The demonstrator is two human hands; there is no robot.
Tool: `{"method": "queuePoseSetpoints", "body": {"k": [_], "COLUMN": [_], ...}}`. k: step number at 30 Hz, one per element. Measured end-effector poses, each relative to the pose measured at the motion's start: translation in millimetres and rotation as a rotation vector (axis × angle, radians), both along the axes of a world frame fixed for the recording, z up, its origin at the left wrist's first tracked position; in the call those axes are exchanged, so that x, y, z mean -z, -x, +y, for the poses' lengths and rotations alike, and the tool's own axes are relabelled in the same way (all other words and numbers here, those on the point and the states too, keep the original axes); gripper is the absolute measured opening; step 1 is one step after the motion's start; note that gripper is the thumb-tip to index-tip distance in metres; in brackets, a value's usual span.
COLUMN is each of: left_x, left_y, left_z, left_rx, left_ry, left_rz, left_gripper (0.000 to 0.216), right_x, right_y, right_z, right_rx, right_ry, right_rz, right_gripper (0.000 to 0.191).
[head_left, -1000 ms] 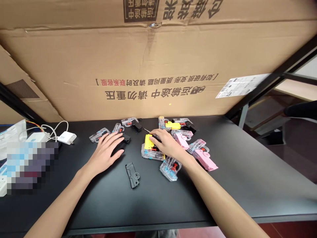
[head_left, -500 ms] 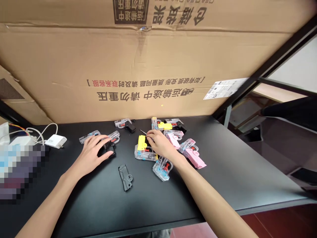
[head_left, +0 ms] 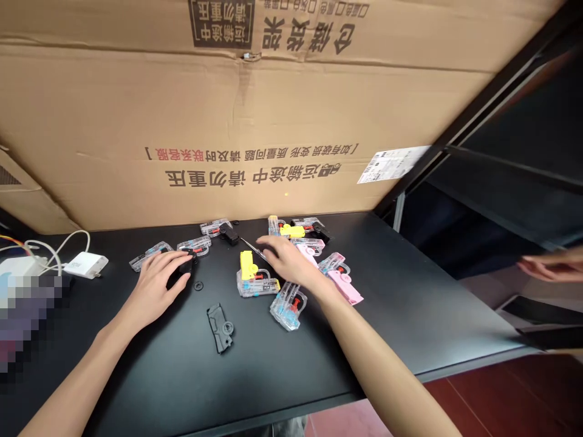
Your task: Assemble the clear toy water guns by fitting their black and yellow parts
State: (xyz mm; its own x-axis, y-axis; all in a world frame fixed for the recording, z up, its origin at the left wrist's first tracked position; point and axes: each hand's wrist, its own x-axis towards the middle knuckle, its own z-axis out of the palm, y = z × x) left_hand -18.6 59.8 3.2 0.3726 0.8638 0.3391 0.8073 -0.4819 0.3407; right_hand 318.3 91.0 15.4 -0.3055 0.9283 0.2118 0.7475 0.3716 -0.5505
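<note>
My left hand (head_left: 155,285) lies palm down on the black table (head_left: 410,291), fingers curled over a small black plastic part (head_left: 184,267). My right hand (head_left: 286,261) rests among several small toy guns and is closed on a thin screwdriver (head_left: 251,247) that pokes out to the upper left. Just left of it lies a clear toy gun with a yellow top (head_left: 252,279). A clear one with blue and red insides (head_left: 286,305) lies by my right wrist. A pink one (head_left: 344,282) lies to the right. A black half shell (head_left: 219,328) lies nearer me.
A big cardboard sheet (head_left: 255,121) stands along the table's far edge. More clear toy guns (head_left: 195,245) lie at the back. A white charger (head_left: 86,265) with cables sits at the left. Another person's hand (head_left: 551,267) shows at the right edge.
The camera has swung to the right, so everything shifts left in view. My left hand has closed over the black part. Another person's hand has come into view at the right.
</note>
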Motion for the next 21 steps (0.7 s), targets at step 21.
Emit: {"method": "queuePoseSetpoints", "body": {"k": [21], "left_x": [-24.4], "left_y": [8], "left_z": [-4], "left_rx": [0.093], "left_ry": [0.122], "left_rz": [-0.075], "left_gripper": [0.025], "right_x": [-8.0], "right_y": [-133], "right_z": [11], "right_rx": [0.693], "right_ry": [0.429], "right_rz": [0.235], "right_gripper": [0.046]}}
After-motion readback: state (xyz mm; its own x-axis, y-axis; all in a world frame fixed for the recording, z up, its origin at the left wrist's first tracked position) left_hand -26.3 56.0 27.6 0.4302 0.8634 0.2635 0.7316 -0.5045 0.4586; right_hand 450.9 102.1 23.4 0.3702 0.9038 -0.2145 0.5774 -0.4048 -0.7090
